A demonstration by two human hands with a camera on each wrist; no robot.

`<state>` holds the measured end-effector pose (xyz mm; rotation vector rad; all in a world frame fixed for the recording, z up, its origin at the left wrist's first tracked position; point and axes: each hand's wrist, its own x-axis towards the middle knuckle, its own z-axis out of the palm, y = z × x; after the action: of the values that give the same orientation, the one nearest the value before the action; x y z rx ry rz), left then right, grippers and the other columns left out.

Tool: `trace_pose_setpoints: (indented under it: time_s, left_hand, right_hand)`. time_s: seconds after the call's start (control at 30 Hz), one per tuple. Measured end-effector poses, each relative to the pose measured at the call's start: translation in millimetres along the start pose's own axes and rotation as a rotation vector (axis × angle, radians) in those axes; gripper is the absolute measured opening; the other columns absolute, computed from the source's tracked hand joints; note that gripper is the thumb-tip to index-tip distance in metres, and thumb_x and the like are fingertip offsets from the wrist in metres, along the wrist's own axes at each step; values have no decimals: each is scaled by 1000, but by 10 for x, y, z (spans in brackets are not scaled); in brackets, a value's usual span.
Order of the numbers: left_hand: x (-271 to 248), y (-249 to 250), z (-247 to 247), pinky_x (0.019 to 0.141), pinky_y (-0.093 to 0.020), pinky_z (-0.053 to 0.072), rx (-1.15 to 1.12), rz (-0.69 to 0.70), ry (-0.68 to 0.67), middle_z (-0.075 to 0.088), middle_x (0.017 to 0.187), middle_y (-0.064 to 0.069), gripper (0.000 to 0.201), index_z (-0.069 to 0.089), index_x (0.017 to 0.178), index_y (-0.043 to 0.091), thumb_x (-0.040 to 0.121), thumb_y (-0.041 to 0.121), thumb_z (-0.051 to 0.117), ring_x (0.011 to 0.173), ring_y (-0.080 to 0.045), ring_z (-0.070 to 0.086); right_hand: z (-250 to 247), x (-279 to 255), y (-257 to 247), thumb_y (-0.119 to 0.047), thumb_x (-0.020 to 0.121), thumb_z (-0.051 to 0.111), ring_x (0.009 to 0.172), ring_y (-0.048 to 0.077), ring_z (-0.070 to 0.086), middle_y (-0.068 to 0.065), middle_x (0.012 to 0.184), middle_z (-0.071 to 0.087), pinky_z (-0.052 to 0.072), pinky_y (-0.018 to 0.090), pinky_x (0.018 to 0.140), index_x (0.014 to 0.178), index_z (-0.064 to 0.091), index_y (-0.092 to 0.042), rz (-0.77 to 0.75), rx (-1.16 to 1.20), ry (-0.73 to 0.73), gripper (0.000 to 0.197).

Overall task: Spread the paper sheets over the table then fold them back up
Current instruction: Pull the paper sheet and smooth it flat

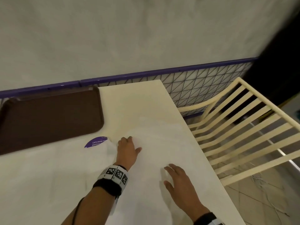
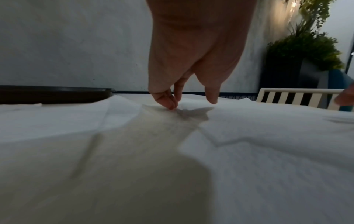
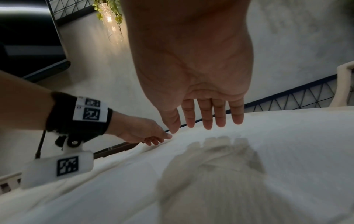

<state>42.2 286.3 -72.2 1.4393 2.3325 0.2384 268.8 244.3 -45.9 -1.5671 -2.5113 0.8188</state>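
Head view showed the thin white paper sheets (image 1: 48, 184) lying spread and overlapping across the cream rectangular table (image 1: 139, 101), with a round purple sticker (image 1: 95, 142) peeking out at their far edge. My left hand (image 1: 128, 150) touched the paper with bent fingertips (image 2: 168, 104), though I could not tell whether it pinched a fold, while my right hand (image 1: 178, 181) hovered flat, fingers (image 3: 208, 119) straight, just above it. A dark brown plastic tray (image 1: 48, 117) sat beyond, a cream slatted chair (image 1: 243, 127) to the right.

White paper sheets (image 1: 48, 184), brown tray (image 1: 48, 120), cream table (image 1: 138, 101)
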Motion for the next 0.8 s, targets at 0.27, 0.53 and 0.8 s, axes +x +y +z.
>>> trace_pose_setpoints:
  time_s: [0.27, 0.53, 0.8]
  left_hand:
    - [238, 139, 68, 90, -38, 46, -389, -270, -112, 58, 119, -16, 64, 43, 122, -1, 85, 49, 58, 112, -34, 54]
    - [209, 324, 44, 98, -33, 32, -221, -218, -15, 41, 124, -17, 50, 48, 118, 2, 84, 35, 64, 113, -33, 42]
    - [378, 457, -31, 94, -35, 42, -384, -348, -127, 50, 129, -22, 65, 39, 126, -8, 85, 35, 65, 121, -35, 49]
  right_hand:
    - [139, 227, 217, -39, 93, 48, 143, 23, 19, 0, 153, 25, 17, 39, 115, 144, 28, -23, -39, -150, -90, 57]
    - [124, 221, 274, -41, 75, 66, 120, 22, 55, -2, 132, 55, 45, 39, 95, 122, 54, -24, -76, -210, -43, 51]
    - [30, 156, 175, -37, 96, 40, 145, 16, 7, -6, 157, 10, 9, 30, 116, 143, 26, -26, -99, -126, -131, 50]
